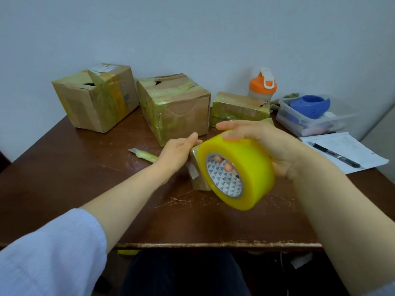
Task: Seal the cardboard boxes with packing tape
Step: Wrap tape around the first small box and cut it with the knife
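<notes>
My right hand (267, 144) grips a thick yellow roll of packing tape (241, 169), held up on its side, with fingertips showing through its core. Behind the roll a small cardboard box (197, 176) stands on the brown table (85, 178); the roll hides most of it. My left hand (179, 150) rests against the small box's upper left edge, fingers together. Three larger taped cardboard boxes stand along the wall: one at the left (96, 97) with a gap in its top, one in the middle (175, 105), and a flat one at the right (239, 107).
A box cutter (143, 154) with a tape-wrapped handle lies left of my left hand. At the right are an orange-lidded bottle (263, 86), a clear plastic tub (307, 120) holding a blue tape dispenser (310, 104), and papers (346, 150) with a pen (335, 154).
</notes>
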Action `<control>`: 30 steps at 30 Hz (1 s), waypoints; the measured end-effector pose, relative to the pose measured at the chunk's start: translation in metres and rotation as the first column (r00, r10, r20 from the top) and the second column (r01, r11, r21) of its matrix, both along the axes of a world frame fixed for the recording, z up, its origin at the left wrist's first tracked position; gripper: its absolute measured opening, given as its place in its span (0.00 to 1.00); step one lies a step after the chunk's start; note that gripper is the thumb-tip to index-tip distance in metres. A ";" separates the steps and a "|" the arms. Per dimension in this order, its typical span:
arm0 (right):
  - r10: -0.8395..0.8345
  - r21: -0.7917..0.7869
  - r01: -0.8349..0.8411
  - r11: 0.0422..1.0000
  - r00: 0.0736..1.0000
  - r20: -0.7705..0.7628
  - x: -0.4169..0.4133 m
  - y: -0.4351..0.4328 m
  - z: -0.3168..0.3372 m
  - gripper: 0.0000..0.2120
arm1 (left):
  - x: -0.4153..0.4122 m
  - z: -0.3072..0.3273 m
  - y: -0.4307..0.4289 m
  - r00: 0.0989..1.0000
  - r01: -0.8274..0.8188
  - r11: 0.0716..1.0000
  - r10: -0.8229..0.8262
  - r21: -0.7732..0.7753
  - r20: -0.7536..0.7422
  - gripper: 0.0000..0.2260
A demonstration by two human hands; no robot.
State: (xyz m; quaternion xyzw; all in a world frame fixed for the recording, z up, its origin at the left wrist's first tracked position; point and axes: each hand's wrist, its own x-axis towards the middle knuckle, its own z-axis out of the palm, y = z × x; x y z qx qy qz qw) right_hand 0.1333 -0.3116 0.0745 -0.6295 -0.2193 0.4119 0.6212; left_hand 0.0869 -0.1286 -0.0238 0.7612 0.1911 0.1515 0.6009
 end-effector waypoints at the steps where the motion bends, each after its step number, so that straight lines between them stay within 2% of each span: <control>1: 0.009 0.006 -0.009 1.000 1.000 -0.026 0.002 0.006 0.001 0.26 | -0.001 0.000 0.001 0.999 -0.015 0.999 0.017 -0.047 0.042 0.16; 4: 0.120 0.025 -0.118 0.993 0.990 -0.068 0.008 0.020 0.007 0.19 | 0.001 0.000 0.006 0.999 0.006 0.987 0.002 -0.162 0.045 0.14; 7: 0.097 0.126 -0.085 0.988 0.991 -0.097 0.018 0.031 0.010 0.31 | 0.005 -0.001 0.012 1.000 -0.013 0.990 0.010 -0.142 -0.018 0.16; 8: 0.085 0.148 -0.072 0.986 0.993 -0.084 0.019 0.034 0.010 0.32 | 0.007 -0.002 0.015 0.999 -0.014 0.989 0.007 -0.146 -0.049 0.16; 9: 0.084 0.164 -0.073 0.984 0.994 -0.066 0.020 0.037 0.010 0.29 | 0.009 -0.004 0.017 0.997 -0.009 0.988 -0.002 -0.154 -0.073 0.15; 12: 0.090 0.163 -0.085 0.983 0.996 -0.027 0.020 0.045 0.007 0.09 | 0.013 -0.011 0.017 0.995 0.004 0.972 -0.027 -0.234 -0.096 0.11; 13: 0.074 0.156 -0.069 0.985 0.997 -0.028 0.020 0.047 0.006 0.07 | 0.015 -0.014 0.015 0.996 0.003 0.958 -0.030 -0.286 -0.090 0.09; 15: 0.022 0.129 -0.019 0.991 0.999 -0.023 0.020 0.048 0.004 0.11 | 0.016 -0.018 0.013 0.997 0.005 0.942 -0.030 -0.335 -0.069 0.07; 19: -0.049 0.112 0.044 0.993 0.998 0.038 0.015 0.051 0.002 0.19 | 0.017 -0.017 0.018 0.998 -0.031 0.972 0.015 -0.235 -0.067 0.07; 22: -0.085 0.135 0.071 0.988 0.991 0.101 0.004 0.046 0.006 0.14 | 0.019 -0.015 0.018 0.995 -0.057 0.995 0.049 -0.085 -0.087 0.09; 25: -0.045 0.103 0.029 0.994 0.986 0.158 -0.009 0.030 0.010 0.07 | 0.021 -0.016 0.018 0.991 -0.092 0.996 0.094 0.020 -0.100 0.12; 28: -0.002 0.021 -0.003 1.000 0.976 0.219 -0.021 0.008 0.009 0.08 | 0.022 -0.015 0.018 0.992 -0.063 0.997 0.068 0.050 -0.107 0.12; 30: 0.007 -0.027 -0.001 1.000 0.978 0.208 -0.027 -0.004 0.003 0.09 | 0.022 -0.015 0.019 0.991 -0.066 0.997 0.069 0.035 -0.113 0.15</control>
